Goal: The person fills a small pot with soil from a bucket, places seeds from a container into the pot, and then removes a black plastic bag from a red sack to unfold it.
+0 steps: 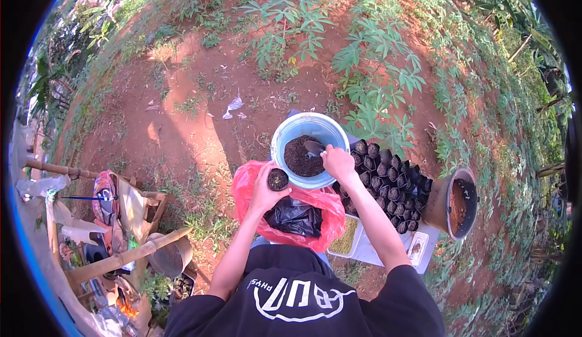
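Observation:
My left hand (264,193) is closed around a small black planting bag (278,179) whose top shows dark soil. It is held over the edge of a red plastic bag (334,217), which has folded black plastic (295,217) inside. My right hand (337,162) grips a small trowel (314,148), its grey blade at the dark soil (301,156) in a light blue bucket (282,132). The fingers hide the trowel's handle.
Right of the bucket stand several filled black planting bags (388,182). Beyond them is a brown bucket (439,206) of reddish soil. A tray of greenish grains (344,240) and a small white container (418,247) sit nearer me. A bamboo pole (130,255) crosses at left.

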`<state>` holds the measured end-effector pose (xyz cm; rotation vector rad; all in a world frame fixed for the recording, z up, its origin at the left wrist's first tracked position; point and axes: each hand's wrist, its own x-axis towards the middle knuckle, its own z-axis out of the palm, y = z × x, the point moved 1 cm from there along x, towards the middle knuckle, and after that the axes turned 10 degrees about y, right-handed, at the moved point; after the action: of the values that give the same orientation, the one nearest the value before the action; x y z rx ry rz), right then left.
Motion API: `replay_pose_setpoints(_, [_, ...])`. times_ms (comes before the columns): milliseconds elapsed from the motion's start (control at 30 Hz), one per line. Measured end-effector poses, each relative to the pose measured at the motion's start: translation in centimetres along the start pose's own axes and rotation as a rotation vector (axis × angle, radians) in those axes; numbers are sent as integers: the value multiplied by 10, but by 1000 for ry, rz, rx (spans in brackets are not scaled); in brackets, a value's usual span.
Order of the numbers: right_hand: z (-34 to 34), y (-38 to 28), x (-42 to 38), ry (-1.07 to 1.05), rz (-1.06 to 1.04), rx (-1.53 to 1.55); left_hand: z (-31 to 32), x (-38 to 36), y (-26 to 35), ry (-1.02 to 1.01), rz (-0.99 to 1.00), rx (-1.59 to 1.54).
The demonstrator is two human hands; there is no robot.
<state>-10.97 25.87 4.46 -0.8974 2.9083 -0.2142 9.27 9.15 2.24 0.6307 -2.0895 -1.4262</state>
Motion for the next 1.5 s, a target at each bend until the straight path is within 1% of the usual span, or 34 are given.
replay_pose_setpoints(67, [32,-2,31,-19,-69,-49,6,7,-6,-26,-55,25])
replay_pose_setpoints(133, [61,-1,57,1,-80,-14,11,11,-11,-37,-103,68])
replay_pose_setpoints(167, [77,0,65,3,-77,6,12,10,-12,-40,-158,51])
replay_pose_setpoints(200, [87,1,71,-43,-75,48,11,12,-8,-45,-211,31])
replay_pose_setpoints(233, [95,2,70,-45,-78,94,12,14,-6,-45,-258,6])
replay_pose_setpoints(300, [103,2,66,-48,-85,176,12,14,-12,-63,-277,-15])
replay_pose_setpoints(333, [103,2,61,-132,-89,222,12,14,-15,-67,-297,-31])
replay_pose_setpoints(400, [104,-5,50,-218,-77,255,10,14,-19,-86,-340,-58])
replay_pose_setpoints(433, [103,-10,44,-255,-67,272,8,16,-19,-103,-362,-68])
replay_pose_setpoints(467, [101,-13,38,-246,-42,288,5,17,-20,-122,-384,-76])
replay_pose_setpoints(567, [106,-17,28,-345,-5,328,0,21,-20,-145,-309,-84])
replay_pose_setpoints(667, [96,-30,16,-369,73,304,-7,23,-23,-218,-280,-78])
replay_pose_setpoints(767, [94,-41,9,-424,137,256,-12,23,-28,-280,-334,-124])
replay_pose_setpoints(800, [93,-46,8,-416,146,260,-13,25,-26,-267,-238,-107])
replay_pose_setpoints(900, [84,-60,-2,-358,248,280,-17,29,-18,-339,-350,-124])
replay_pose_setpoints(1033, [81,-64,-9,-320,218,309,-22,35,-28,-377,-326,-160])
replay_pose_setpoints(1167, [70,-68,-17,-286,246,346,-26,42,-34,-322,-131,-99])
replay_pose_setpoints(1267, [64,-66,-23,-234,257,400,-31,52,-29,-393,-189,-94])
replay_pose_setpoints(1400, [40,-62,-34,-161,336,483,-28,66,-18,-415,-109,-10])
replay_pose_setpoints(1500, [-1,-62,-38,-121,375,498,-18,82,-7,-472,-62,31])
